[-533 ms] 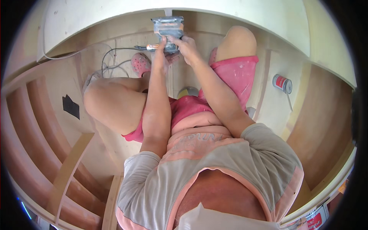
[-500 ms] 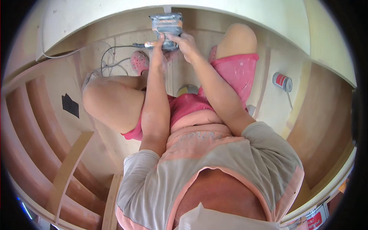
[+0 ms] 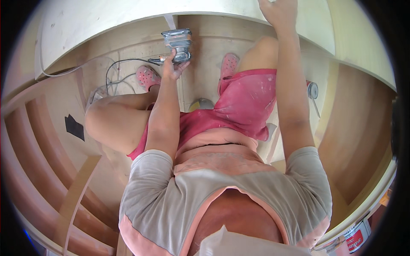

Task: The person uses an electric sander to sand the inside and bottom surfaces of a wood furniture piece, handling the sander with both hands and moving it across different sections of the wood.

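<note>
My left hand (image 3: 174, 68) is closed around the lower body of a dusty grey electric sander (image 3: 177, 42), its flat pad turned up toward a white panel (image 3: 213, 7). A dark cord (image 3: 121, 62) runs from the tool to the left. My right hand (image 3: 281, 13) is off the sander, raised against the white panel at the top edge of the picture. Its thumb stands apart from the palm; the other fingers are cut off by the frame, and whether it presses on the panel is unclear.
I sit inside wooden cabinetry, with shelf dividers (image 3: 77, 200) on the left. A small can (image 3: 313, 90) with a stick stands beyond my right arm. A black sheet (image 3: 74, 127) lies at left, a coiled cable (image 3: 100, 91) beside my left knee, and a round grey-yellow object (image 3: 200, 104) between my legs.
My right hand has let go of the sander and swung up and right to the white panel. My left hand keeps the sander, now slightly lower and further left.
</note>
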